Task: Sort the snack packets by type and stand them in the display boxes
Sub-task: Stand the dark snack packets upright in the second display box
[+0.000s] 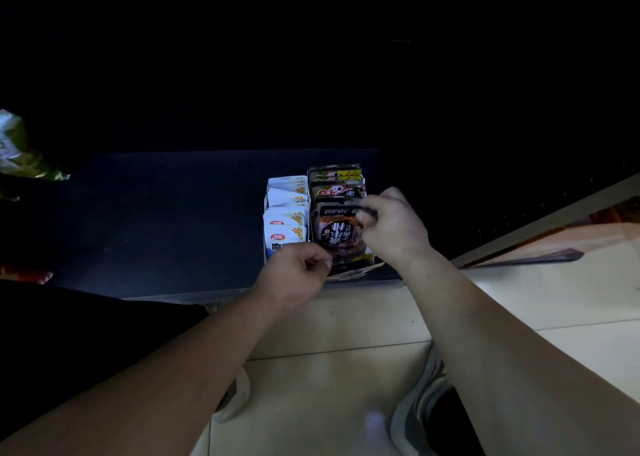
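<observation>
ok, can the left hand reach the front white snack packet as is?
Probably yes. The left hand sits right at the front white snack packet with nothing covering it, but the hand seems to pinch the dark brown snack packet, so it must let go first.

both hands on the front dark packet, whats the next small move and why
Probably ease the front dark packet down into the right display box until it stands like the packets behind it. The right hand pinches its top edge, the left hand seems to hold its lower corner, and its face shows while those show only tops.
</observation>
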A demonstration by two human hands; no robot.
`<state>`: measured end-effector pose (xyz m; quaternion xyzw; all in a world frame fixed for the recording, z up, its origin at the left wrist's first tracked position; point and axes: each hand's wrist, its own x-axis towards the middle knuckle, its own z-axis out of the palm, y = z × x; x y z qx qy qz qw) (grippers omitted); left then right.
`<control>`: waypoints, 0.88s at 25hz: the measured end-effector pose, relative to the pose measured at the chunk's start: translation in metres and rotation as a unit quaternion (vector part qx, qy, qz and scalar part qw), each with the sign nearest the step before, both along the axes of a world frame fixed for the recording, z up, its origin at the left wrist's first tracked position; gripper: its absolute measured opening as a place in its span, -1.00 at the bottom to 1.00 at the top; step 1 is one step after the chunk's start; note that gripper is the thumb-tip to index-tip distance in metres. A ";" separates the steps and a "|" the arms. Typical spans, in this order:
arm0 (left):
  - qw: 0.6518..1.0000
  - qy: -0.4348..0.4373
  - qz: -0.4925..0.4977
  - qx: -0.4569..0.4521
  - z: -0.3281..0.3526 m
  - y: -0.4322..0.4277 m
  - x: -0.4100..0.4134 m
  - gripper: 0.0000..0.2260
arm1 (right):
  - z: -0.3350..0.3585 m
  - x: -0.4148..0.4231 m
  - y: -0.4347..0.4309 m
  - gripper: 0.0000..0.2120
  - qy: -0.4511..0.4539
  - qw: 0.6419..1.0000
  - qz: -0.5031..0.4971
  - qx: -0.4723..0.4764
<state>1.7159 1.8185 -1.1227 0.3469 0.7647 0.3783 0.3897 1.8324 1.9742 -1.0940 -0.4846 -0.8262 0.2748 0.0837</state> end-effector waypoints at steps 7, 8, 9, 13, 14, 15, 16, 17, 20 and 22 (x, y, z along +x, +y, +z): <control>0.995 -0.010 0.101 0.000 0.007 0.012 -0.009 -0.86 | -0.002 0.018 -0.010 -0.60 0.057 0.996 -0.057 -0.049; 0.994 -0.004 0.108 -0.002 0.010 0.014 -0.009 -0.83 | 0.002 0.017 -0.008 -0.61 0.074 0.995 -0.056 -0.045; 0.994 0.000 0.110 0.002 0.014 0.016 -0.009 -0.80 | 0.007 0.015 -0.007 -0.63 0.092 0.993 -0.052 -0.052; 0.995 -0.016 0.083 0.056 0.025 0.021 -0.008 -0.83 | 0.020 0.016 -0.010 -0.75 0.119 0.985 -0.029 -0.124; 0.995 -0.027 0.077 0.058 0.026 0.020 -0.007 -0.89 | 0.022 0.018 -0.013 -0.79 0.139 0.979 -0.035 -0.148; 0.995 -0.044 0.073 0.057 0.027 0.019 -0.006 -0.92 | 0.024 0.019 -0.016 -0.82 0.170 0.968 -0.051 -0.175; 0.994 -0.066 0.070 0.060 0.027 0.018 -0.005 -0.92 | 0.026 0.021 -0.018 -0.85 0.208 0.953 -0.074 -0.205; 0.991 -0.089 0.073 0.070 0.028 0.017 -0.003 -0.91 | 0.027 0.023 -0.019 -0.85 0.232 0.938 -0.099 -0.236; 0.970 -0.165 0.148 0.101 0.035 0.017 0.000 -0.89 | 0.020 0.031 -0.019 -0.80 0.198 0.929 -0.108 -0.294; 0.954 -0.210 0.194 0.096 0.040 0.018 -0.003 -0.91 | 0.009 0.037 -0.021 -0.89 0.146 0.936 -0.098 -0.305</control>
